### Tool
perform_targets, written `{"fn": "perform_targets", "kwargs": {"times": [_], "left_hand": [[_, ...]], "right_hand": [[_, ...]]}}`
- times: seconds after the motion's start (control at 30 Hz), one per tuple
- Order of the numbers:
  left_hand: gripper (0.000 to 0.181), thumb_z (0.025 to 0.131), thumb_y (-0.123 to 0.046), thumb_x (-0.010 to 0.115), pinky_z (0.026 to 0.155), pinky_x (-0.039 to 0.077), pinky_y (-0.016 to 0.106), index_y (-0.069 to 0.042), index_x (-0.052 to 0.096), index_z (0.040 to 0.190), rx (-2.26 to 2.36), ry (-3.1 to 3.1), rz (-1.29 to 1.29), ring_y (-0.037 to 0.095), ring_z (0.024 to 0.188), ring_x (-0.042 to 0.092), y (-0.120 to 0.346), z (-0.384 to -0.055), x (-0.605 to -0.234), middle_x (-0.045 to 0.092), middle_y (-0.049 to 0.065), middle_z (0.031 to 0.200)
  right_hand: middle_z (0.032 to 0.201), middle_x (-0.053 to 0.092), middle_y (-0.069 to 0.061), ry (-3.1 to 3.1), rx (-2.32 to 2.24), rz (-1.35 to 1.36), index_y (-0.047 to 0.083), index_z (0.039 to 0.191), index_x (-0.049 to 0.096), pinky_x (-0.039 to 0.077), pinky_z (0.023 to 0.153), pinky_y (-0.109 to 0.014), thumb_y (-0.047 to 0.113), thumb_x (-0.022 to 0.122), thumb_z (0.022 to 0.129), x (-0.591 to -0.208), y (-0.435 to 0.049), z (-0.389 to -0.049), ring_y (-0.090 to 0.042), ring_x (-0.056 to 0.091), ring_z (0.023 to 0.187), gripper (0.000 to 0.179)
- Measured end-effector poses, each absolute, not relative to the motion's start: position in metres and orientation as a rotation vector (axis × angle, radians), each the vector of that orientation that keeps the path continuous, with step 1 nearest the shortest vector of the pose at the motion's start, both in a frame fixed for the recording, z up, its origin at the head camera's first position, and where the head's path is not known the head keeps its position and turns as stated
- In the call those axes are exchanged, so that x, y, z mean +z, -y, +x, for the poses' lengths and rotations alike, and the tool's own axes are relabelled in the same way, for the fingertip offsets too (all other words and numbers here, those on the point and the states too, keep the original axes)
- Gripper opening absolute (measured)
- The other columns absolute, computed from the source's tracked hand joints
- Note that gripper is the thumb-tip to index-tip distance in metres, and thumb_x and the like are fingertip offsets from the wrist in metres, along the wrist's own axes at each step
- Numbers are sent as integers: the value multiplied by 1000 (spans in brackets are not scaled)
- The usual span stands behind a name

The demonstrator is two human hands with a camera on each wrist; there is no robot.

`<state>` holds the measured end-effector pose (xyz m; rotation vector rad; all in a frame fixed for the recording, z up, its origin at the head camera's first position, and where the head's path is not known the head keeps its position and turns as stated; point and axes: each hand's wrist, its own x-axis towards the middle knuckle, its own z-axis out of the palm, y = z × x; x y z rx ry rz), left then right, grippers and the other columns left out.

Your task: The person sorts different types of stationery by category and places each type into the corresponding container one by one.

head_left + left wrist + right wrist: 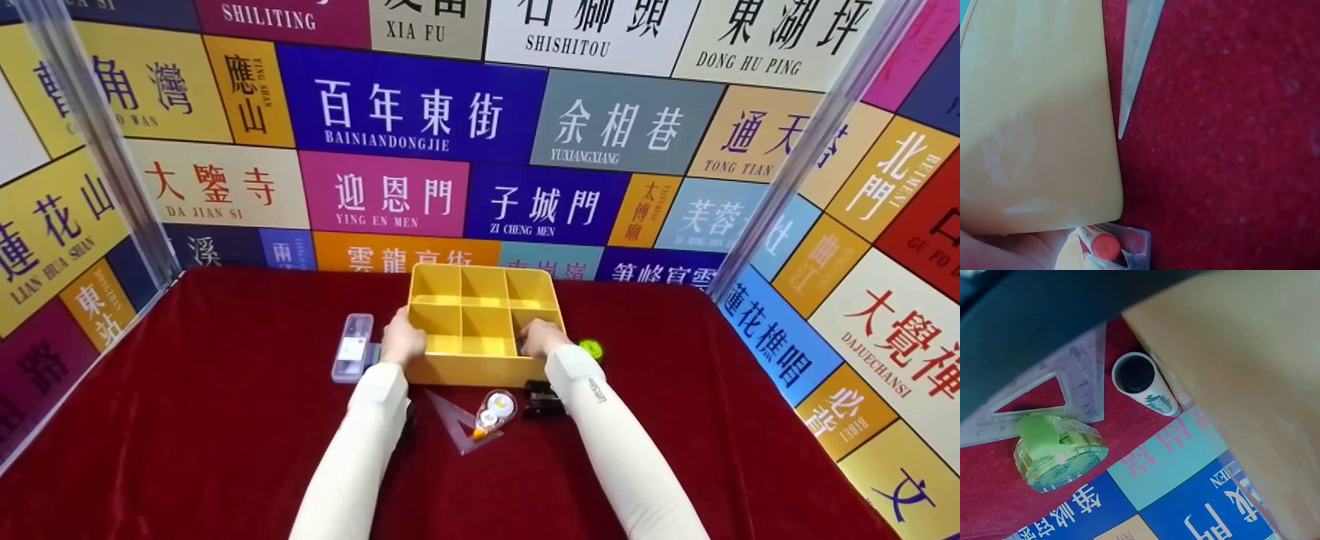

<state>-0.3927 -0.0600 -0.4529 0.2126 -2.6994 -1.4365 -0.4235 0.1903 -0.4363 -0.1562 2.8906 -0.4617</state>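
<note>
A yellow organizer box with six compartments stands at the back of the red cloth. My left hand grips its left wall near the front corner; some fingers show beside that side in the left wrist view. At the front right compartment, my right hand holds the right wall, its thumb side inside and the other fingers hidden. In front of the box lie a clear set square and a correction tape. A black stapler sits by my right wrist.
A clear plastic case lies left of the box. To the right are a green tape dispenser, another clear set square and a white tube. An orange-capped tube is near my left hand. A printed wall rises behind.
</note>
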Motion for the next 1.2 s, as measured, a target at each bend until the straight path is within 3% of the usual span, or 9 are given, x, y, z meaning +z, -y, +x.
{"fn": "perform_targets", "kwargs": {"times": [0.57,0.77,0.97,1.2], "left_hand": [[60,90,-3,49,110,44,50,-7,43,150,-1441,2701,233,39,129,57,60,-393,-452,59,22,140],[60,90,-3,49,110,44,51,-7,43,150,-1446,2699,240,40,129,57,61,-394,-452,58,22,141],[58,91,-3,50,111,44,51,-4,43,149,-1417,2713,232,41,129,56,60,-395,-452,58,24,140],[56,90,-5,50,108,46,53,-2,45,146,-1361,2732,233,43,127,57,59,-395,-451,60,27,136]], "right_hand": [[125,70,-17,-2899,-491,-145,4,122,71,52,91,-38,6,65,84,-434,-189,-416,-24,57,93,38],[120,72,-16,-2921,-482,-140,4,116,74,52,90,-39,5,65,83,-432,-187,-416,-25,59,94,34],[119,71,-19,-2956,-508,-138,-1,114,72,52,98,-44,8,67,83,-430,-189,-415,-32,64,106,33],[116,71,-21,-2955,-551,-235,-3,112,71,55,92,-46,8,71,80,-426,-191,-412,-33,65,102,33]]}}
